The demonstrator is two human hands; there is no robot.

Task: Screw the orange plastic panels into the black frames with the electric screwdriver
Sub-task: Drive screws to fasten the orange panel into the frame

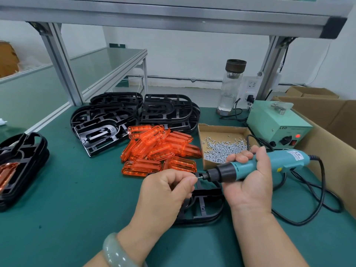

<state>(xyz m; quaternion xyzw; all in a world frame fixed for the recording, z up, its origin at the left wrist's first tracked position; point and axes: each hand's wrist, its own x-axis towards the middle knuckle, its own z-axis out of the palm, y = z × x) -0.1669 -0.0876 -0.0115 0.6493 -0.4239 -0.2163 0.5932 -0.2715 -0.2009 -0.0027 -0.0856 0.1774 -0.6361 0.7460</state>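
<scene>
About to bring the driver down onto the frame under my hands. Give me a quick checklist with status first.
1. Bit loaded: the left hand pinches a screw at the tip of the electric screwdriver; seating cannot tell.
2. Grip: the right hand wraps the driver body, ok.
3. Power: red lamp lit on the power supply, ok.
4. Workpiece: the black frame lies flat beneath the hands, ok.
5. One of the orange panels seated in that frame: the hands cover much of it, cannot tell.
6. Stock: the box of screws holds plenty, ok.
</scene>
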